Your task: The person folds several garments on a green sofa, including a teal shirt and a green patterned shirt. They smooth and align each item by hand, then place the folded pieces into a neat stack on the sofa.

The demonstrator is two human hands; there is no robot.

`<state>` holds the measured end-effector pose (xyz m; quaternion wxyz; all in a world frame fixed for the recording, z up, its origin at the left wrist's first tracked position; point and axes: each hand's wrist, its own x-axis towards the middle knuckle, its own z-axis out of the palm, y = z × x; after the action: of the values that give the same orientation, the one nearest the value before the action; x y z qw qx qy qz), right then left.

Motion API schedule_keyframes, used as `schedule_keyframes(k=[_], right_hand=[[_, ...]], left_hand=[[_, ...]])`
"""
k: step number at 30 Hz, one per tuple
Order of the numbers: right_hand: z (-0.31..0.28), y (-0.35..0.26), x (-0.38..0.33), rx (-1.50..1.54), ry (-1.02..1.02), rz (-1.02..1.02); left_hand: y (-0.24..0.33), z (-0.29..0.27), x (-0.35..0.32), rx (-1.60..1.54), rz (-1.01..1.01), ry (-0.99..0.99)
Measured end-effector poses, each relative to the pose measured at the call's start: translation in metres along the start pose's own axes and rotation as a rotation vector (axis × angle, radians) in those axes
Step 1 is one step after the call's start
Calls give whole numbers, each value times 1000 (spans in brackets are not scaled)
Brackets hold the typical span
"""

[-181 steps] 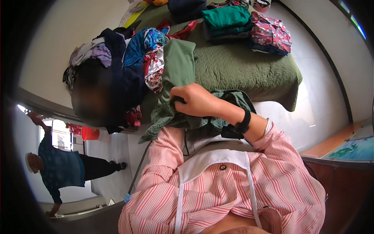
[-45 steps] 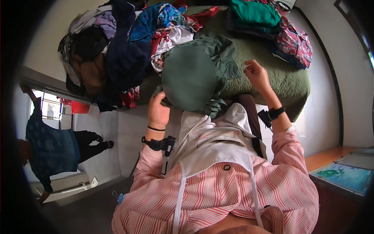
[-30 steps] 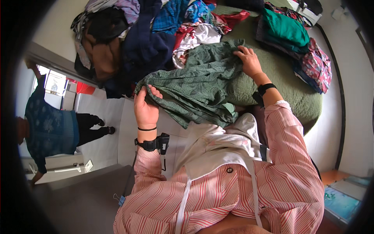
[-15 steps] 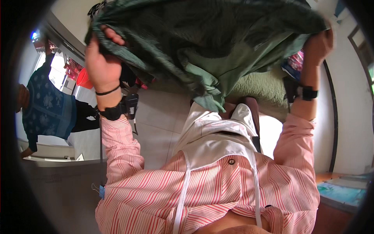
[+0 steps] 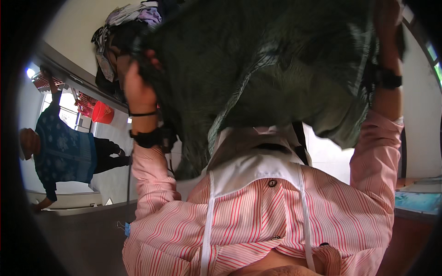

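Observation:
A large dark green cloth (image 5: pixel 285 78), perhaps a garment, hangs spread between my raised hands, its lower edge falling over the front of my white apron (image 5: pixel 258 170). At its left edge my left hand (image 5: pixel 142 89) is closed on the fabric, the fingertips partly covered by it and smeared by motion. My right hand (image 5: pixel 388 23) grips the upper right side near the top of the view; its fingers are mostly lost in shadow and blur. Dark bands circle both wrists. The cloth hides most of what lies beyond it.
A heap of clothes (image 5: pixel 117 39) lies beyond my left hand. Farther left, another person in a blue patterned top (image 5: pixel 64 138) stretches out an arm near a red bucket (image 5: pixel 102 112). A turquoise-topped surface (image 5: pixel 416 201) stands at the right, by a pale wall (image 5: pixel 420 124).
The cloth has swung downward and nearer my body, its folds opening out and covering the green textured seat. My right hand has risen; my left has shifted right and slightly down.

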<state>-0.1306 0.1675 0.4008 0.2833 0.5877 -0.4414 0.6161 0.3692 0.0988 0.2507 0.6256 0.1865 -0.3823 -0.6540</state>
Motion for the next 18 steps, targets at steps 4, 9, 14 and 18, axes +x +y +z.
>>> schedule_keyframes(k=[4, 9, 14, 18], right_hand=[[87, 91, -87, -66, -246, 201], [184, 260, -258, -376, -542, 301], [126, 189, -314, -122, -558, 607], [32, 172, -377, 203, -364, 887]], left_hand=[[-95, -66, 17, -18, -284, 219], [-205, -100, 53, 379, -161, 371], [-229, -98, 22, 1201, 170, 330], [-259, -76, -5, 1150, 58, -33]])
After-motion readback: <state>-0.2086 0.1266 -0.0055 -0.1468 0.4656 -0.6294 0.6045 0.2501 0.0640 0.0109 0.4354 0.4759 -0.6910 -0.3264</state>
